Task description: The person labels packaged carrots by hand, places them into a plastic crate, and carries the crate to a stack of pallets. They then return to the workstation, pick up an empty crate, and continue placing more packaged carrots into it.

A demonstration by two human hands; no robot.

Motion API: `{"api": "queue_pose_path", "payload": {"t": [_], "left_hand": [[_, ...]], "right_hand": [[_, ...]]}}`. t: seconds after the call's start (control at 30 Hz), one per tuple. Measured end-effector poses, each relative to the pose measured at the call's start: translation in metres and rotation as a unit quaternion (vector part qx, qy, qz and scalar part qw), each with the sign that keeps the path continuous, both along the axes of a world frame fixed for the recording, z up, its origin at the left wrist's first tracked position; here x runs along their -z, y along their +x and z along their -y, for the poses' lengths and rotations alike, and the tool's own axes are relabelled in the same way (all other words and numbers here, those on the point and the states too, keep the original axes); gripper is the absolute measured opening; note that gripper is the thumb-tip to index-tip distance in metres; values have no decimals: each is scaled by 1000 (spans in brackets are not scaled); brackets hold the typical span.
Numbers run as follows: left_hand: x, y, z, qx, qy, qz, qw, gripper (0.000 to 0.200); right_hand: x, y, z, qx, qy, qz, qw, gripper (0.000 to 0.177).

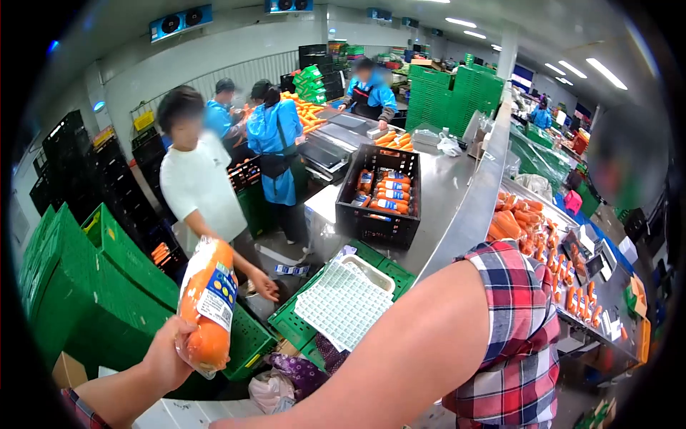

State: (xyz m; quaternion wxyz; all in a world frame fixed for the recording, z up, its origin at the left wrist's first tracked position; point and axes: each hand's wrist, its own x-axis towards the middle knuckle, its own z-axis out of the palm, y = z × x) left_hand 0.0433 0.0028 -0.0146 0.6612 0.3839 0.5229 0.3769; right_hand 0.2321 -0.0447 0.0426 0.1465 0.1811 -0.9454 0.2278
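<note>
My left hand (pixel 171 349) is closed around the lower end of a clear plastic pack of carrots (pixel 207 307), held up and slightly tilted. A blue-and-white label with a barcode is on the side of the pack. My right arm, in a plaid sleeve, reaches across the front toward the lower left. Its hand lies beyond the bottom edge of the view. Past the arm, a sheet of printed labels (pixel 343 304) lies over a white tray (pixel 373 273) on a green crate (pixel 282 322).
A black crate (pixel 379 232) of packed carrots stands on the metal table (pixel 446 186). A person in a white shirt (pixel 204 186) is close by on the left, one hand low. Green crates (pixel 107 286) stack at left. More bagged carrots (pixel 518 222) lie beyond a metal divider.
</note>
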Motion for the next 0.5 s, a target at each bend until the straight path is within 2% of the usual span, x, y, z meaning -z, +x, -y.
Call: {"api": "queue_pose_path", "payload": {"t": [0.07, 0.13, 0.2, 0.3, 0.4, 0.5], "left_hand": [[-19, -3, 18, -19, 32, -17, 999, 59], [-31, -13, 37, -58, 88, -1, 994, 62], [-60, -24, 57, -50, 72, 52, 995, 67], [-86, -46, 81, -17, 105, 107, 989, 73], [-92, -46, 93, -35, 110, 142, 983, 74], [-98, -41, 104, -46, 117, 156, 980, 76]], "right_hand": [[4, -1, 5, 14, -35, -7, 999, 25], [2, -1, 3, 5, -2, -6, 1000, 23], [10, -7, 3, -59, -6, -123, 991, 24], [-9, -9, 11, -3, -5, -7, 1000, 32], [-5, -4, -1, -34, 21, 74, 996, 38], [-5, 5, -5, -40, 13, 78, 996, 38]]}}
